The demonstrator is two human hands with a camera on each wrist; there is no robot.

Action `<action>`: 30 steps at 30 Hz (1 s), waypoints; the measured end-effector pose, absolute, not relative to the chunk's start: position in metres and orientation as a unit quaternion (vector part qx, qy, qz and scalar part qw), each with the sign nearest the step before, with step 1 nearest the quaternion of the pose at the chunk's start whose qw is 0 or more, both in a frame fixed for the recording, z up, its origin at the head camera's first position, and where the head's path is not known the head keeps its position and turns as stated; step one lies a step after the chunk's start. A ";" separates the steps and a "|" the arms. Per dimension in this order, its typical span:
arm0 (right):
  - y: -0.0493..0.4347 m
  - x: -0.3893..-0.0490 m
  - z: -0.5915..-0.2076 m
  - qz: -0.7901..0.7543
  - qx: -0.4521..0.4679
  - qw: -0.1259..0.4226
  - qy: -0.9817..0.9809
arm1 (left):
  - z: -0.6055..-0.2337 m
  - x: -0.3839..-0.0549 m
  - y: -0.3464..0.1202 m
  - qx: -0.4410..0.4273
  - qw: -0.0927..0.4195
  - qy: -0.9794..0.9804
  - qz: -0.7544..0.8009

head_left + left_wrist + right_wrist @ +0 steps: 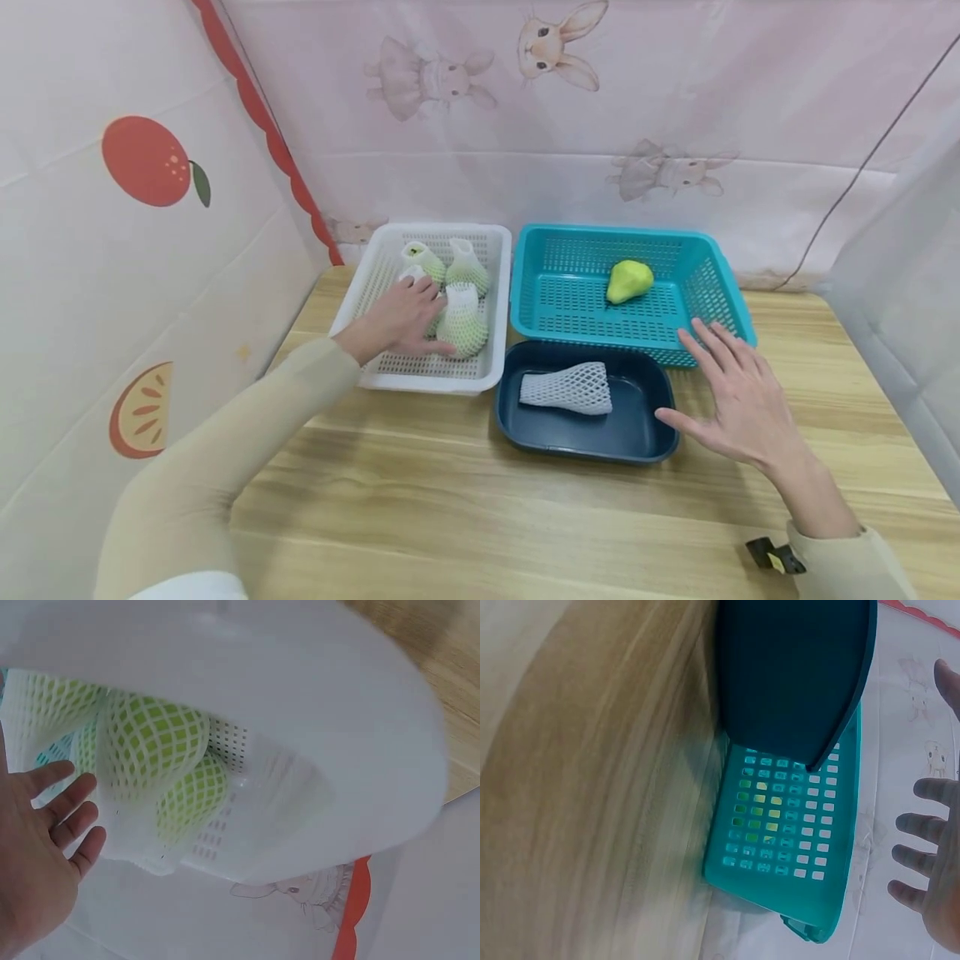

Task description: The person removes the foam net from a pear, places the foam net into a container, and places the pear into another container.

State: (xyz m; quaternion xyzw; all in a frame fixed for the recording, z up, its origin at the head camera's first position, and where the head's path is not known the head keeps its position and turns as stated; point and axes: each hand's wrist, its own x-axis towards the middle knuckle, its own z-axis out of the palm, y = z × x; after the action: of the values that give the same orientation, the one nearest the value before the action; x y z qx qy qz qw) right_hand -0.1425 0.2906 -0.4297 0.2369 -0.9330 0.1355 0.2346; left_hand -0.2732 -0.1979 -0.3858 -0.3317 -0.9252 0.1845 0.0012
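Observation:
Several green pears in white foam net sleeves (462, 327) lie in the white basket (427, 385) at the left. Over them reaches my left hand (397, 319), fingers spread and partly covering some; the left wrist view shows the fingers apart from the netted pears (156, 739). My right hand (741, 404) hovers with spread fingers near the front right corner of the teal basket (540, 250), holding nothing. One bare yellow-green pear (630, 281) lies in that basket. An unfilled foam net sleeve (568, 389) rests in the dark blue tub (637, 421).
The white and teal baskets stand side by side at the back of the wooden table (450, 508), with the tub in front of the teal one. Printed cloth walls (570, 125) enclose the back and sides. A small black clip (776, 556) sits by the right sleeve.

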 end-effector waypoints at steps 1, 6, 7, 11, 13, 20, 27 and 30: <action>0.291 -0.142 -0.430 0.135 0.237 0.235 -0.933 | -0.386 -0.274 -0.197 -0.333 0.002 -0.924 0.186; 0.292 -0.142 -0.428 0.135 0.236 0.237 -0.933 | -0.387 -0.278 -0.193 -0.335 -0.010 -0.921 0.197; 0.292 -0.142 -0.428 0.136 0.236 0.236 -0.933 | -0.388 -0.279 -0.192 -0.335 -0.014 -0.921 0.197; 0.293 -0.142 -0.428 0.136 0.234 0.229 -0.935 | -0.392 -0.283 -0.190 -0.337 -0.029 -0.920 0.198; 0.293 -0.143 -0.429 0.137 0.233 0.227 -0.936 | -0.393 -0.284 -0.188 -0.338 -0.037 -0.919 0.200; 0.293 -0.142 -0.428 0.142 0.233 0.227 -0.935 | -0.394 -0.287 -0.184 -0.337 -0.063 -0.914 0.218; 0.293 -0.142 -0.427 0.142 0.232 0.229 -0.935 | -0.394 -0.289 -0.183 -0.339 -0.068 -0.910 0.230; 0.293 -0.142 -0.427 0.142 0.233 0.229 -0.934 | -0.395 -0.289 -0.183 -0.337 -0.069 -0.908 0.241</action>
State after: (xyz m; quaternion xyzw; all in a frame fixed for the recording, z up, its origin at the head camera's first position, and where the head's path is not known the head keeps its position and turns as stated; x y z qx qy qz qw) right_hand -0.1419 0.2927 -0.4266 0.2331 -0.9344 0.1423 0.2288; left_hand -0.2888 -0.1826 -0.3950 -0.3366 -0.9077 0.2409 -0.0691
